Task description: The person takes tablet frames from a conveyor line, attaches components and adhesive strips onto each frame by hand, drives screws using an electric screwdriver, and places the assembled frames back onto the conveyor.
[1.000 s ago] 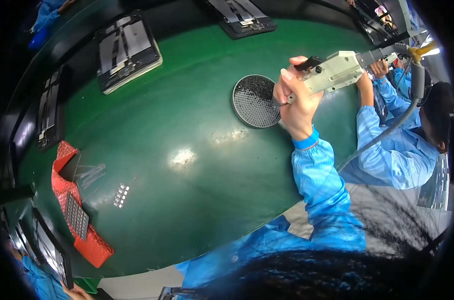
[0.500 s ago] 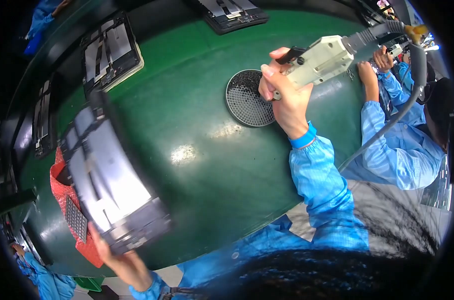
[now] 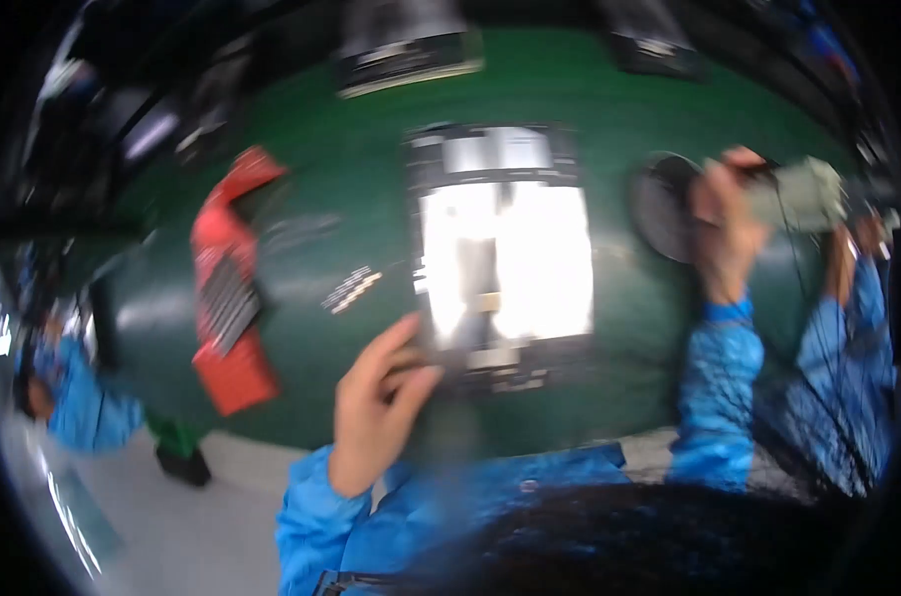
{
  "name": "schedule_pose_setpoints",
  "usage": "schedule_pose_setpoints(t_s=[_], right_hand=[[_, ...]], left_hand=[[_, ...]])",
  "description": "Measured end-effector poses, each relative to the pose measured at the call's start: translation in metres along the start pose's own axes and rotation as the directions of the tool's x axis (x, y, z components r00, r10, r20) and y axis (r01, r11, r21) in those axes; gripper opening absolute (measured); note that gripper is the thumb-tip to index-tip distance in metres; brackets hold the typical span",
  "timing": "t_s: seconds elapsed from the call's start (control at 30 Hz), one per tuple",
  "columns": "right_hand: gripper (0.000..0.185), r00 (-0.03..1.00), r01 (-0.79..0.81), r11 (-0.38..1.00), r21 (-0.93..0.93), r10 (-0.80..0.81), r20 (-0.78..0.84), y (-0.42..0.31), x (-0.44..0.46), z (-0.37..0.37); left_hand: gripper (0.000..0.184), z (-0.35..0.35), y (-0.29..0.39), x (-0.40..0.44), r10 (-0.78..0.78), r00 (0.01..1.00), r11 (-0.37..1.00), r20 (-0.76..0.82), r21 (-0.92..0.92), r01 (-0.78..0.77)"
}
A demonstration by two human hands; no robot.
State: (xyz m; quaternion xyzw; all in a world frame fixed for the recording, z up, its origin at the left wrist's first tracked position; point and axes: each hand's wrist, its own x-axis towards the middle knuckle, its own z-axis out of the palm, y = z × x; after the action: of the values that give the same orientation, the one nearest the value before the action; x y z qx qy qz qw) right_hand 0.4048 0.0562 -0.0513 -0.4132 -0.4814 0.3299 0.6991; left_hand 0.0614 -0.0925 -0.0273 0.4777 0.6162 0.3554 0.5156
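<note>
An opened tablet [image 3: 500, 263] with bright silvery battery packs lies before me on the green mat. My left hand [image 3: 376, 402] is at its lower left corner, thumb and fingers curled about the edge. My right hand [image 3: 731, 233] is wrapped round a pale electric screwdriver [image 3: 798, 196]; its tip is hidden and the hand is blurred. Just left of that hand is a round dark dish [image 3: 659, 204] with a perforated top, partly covered by the fingers.
A red bubble-wrap pouch [image 3: 230, 298] with a dark gridded piece [image 3: 230, 303] lies at left. Small light-coloured strips [image 3: 351, 288] are between it and the tablet. More opened tablets [image 3: 411, 55] line the back. A co-worker's blue sleeve [image 3: 833, 338] is close at right; another person [image 3: 88, 397] is at far left.
The tablet has moved from over the red pouch to the middle of the mat, squared up toward me, with my left hand at its corner. My view has turned left. The screwdriver stays in my right hand.
</note>
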Motion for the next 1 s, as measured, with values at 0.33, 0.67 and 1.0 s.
schedule_pose_setpoints(t_s=[0.33, 0.67, 1.0], right_hand=[[0.029, 0.997, 0.071, 0.961, 0.268, -0.078, 0.015, -0.045, -0.027, 0.04], [0.028, 0.994, 0.009, 0.936, 0.351, -0.047, 0.101, -0.053, -0.058, 0.089], [0.03, 0.974, -0.081, 0.891, 0.447, -0.025, 0.225, -0.06, -0.071, 0.151]], left_hand=[[0.034, -0.065, -0.013, 0.067, 0.555, 0.83, 0.532, 0.048, 0.747, -0.399], [0.013, -0.079, -0.008, 0.078, 0.559, 0.815, 0.616, 0.154, 0.582, -0.532], [0.016, -0.078, -0.007, 0.085, 0.585, 0.792, 0.58, 0.177, 0.591, -0.561]])
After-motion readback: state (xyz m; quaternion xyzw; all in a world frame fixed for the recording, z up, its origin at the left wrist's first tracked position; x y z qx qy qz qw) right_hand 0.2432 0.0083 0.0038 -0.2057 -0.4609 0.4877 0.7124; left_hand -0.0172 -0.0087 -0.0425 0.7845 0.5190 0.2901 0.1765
